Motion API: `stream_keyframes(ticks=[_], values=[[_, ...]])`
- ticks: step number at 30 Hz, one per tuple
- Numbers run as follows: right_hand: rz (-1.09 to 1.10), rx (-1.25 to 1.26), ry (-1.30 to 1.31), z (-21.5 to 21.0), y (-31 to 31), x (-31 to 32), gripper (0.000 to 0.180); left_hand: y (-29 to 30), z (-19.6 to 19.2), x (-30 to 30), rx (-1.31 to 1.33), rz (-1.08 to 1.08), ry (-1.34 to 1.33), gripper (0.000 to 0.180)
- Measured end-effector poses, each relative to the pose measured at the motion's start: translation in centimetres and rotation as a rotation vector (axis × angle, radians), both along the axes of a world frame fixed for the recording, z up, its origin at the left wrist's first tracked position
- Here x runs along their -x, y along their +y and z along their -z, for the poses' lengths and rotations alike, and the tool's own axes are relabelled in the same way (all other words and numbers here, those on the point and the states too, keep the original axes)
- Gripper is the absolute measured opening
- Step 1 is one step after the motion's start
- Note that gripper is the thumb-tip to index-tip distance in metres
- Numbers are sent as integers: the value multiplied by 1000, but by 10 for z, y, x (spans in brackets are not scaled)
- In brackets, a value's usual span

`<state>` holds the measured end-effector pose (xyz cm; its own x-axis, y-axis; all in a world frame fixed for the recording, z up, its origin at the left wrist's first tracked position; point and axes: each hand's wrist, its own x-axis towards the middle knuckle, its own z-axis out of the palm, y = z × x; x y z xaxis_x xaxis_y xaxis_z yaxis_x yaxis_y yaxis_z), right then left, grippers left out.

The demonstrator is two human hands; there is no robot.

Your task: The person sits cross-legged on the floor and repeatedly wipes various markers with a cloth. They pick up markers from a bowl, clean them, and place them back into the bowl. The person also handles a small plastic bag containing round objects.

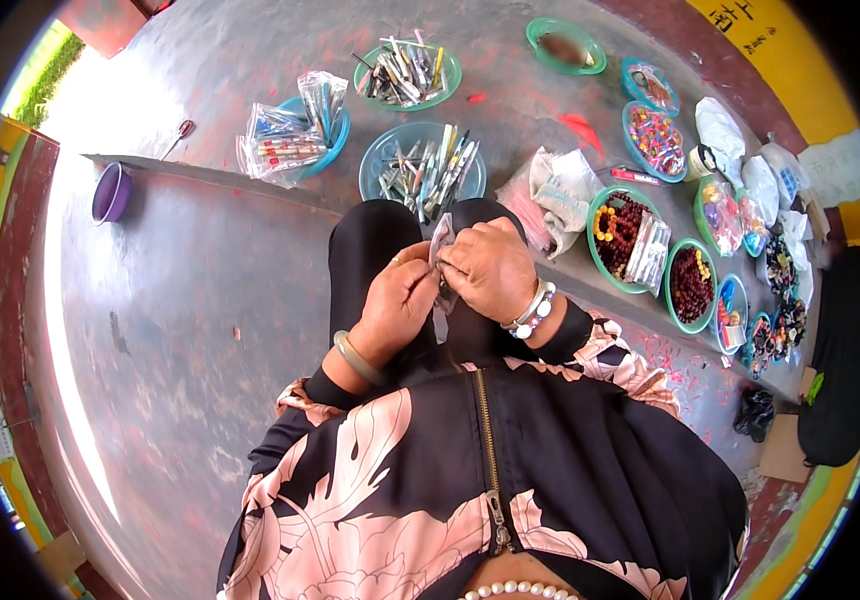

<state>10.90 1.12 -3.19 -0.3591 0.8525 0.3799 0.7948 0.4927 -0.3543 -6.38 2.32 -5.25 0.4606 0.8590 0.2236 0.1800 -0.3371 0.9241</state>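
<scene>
Thin crumpled pinkish-grey scrap (441,238): pinched betw. both hands, upper end poking up past the fingers; cloth or paper, can't tell from where I stand.
L hand (400,302): thumb + fingers closed on scrap's left side. If pinch slackens, scrap could slip out, b/c it's so small + thin.
R hand (495,270): closed on scrap's right side, back of hand up, hiding a good bit of it. Pulling hard vs. L hand could tear it, esp. if paper.
Small greyish bit (444,299): just under the grip; part of scrap or separate, can't tell. If loose, might drop.
Black-trousered knees (360,242): just beyond + below grip, one each side. Gap betw. them catches nothing, so a slip there prob. means the floor.
Smooth grey reddish-flecked floor (200,300): below grip; tiny dropped piece could get lost among flecks.
Clear blue round plastic bowl (374,158) of slim pens (435,170): straight ahead of grip, just past knees. Sudden knee jerk could tip it, b/c it sits so near.
White-and-silver beaded bracelet (533,312): on R wrist, behind grip; could snag scrap if wrist turns over it.
Round green plastic bowl (593,238) w/ dark-red beads (630,215): right of grip, well apart; low risk unless R arm swings wide.
</scene>
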Motion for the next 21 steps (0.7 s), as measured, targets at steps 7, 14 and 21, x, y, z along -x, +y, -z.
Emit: stream_keyframes(ticks=[7, 14, 21], values=[[-105, 227, 122, -7, 13, -11, 13, 5, -5, 3, -14, -5, 54, 12], [352, 523, 770, 59, 90, -86, 17, 23, 1, 25, -81, -112, 53, 21], [706, 715, 687, 182, 178, -134, 48, 38, 20, 28, -81, -71, -6, 26]])
